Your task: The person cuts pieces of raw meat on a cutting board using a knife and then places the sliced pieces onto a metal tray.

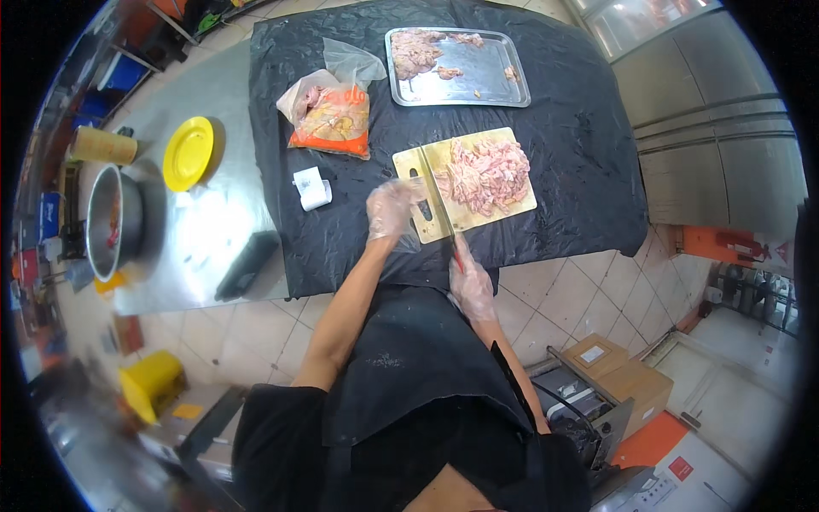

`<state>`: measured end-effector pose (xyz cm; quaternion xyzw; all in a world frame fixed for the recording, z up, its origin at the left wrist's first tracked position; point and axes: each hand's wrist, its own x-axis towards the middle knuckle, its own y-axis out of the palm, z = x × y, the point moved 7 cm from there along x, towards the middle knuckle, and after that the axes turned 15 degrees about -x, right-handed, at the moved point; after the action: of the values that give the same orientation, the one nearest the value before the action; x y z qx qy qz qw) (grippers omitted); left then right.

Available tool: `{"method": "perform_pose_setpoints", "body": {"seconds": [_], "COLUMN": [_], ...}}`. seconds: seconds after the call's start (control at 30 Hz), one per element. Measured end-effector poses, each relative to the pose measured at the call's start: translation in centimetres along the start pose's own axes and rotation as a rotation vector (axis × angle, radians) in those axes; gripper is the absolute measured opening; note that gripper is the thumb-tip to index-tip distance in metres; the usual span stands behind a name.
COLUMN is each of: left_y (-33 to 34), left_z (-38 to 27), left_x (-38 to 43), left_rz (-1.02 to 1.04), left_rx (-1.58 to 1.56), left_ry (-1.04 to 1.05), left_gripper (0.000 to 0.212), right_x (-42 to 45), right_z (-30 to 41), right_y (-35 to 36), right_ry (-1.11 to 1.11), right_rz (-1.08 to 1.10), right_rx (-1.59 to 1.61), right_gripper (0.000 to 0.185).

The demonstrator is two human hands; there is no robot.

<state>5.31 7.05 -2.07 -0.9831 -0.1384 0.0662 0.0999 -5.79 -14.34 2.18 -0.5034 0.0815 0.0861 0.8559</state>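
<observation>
My right hand, in a clear plastic glove, grips the red handle of a long knife. The blade lies across a pale cutting board, just left of a heap of cut raw meat. Also gloved, my left hand is at the board's left edge, near its slotted handle; its fingers are blurred, and whether they hold anything is unclear. Beyond the board, a metal tray bears more raw meat pieces. An open plastic bag of raw meat stands behind my left hand.
Black plastic sheeting covers the table under the board. A white paper roll lies left of my left hand. On the bare metal part are a yellow plate, a deep metal bowl and a dark oblong object.
</observation>
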Motion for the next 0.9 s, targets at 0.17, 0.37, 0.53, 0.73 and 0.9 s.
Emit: {"method": "perform_pose_setpoints", "body": {"seconds": [0.17, 0.37, 0.53, 0.73, 0.9], "left_y": [-1.0, 2.8, 4.6, 4.0, 4.4], "left_z": [-0.7, -6.2, -2.6, 0.9, 0.0], "left_x": [0.8, 0.8, 1.1, 0.1, -0.6], "left_rz": [-0.106, 0.18, 0.263, 0.106, 0.137], "left_rx": [-0.237, -0.338, -0.349, -0.017, 0.279], "left_ry": [0.081, 0.029, -0.102, 0.035, 0.171], "left_gripper": [0.016, 0.028, 0.035, 0.02, 0.016], "right_x": [-3.9, -3.1, -3.0, -4.0, -3.7], "right_z": [-2.2, -3.1, -1.9, -2.3, -3.6], "right_y": [-0.4, -2.3, -3.1, 0.1, 2.1], "right_ry": [-0.088, 0.035, 0.02, 0.072, -0.033], "right_rz": [-0.143, -0.331, -0.328, -0.048, -0.147], "right_rx": [0.071, 0.164, 0.18, 0.287, 0.289], "right_gripper": [0.065, 0.056, 0.054, 0.056, 0.059]}}
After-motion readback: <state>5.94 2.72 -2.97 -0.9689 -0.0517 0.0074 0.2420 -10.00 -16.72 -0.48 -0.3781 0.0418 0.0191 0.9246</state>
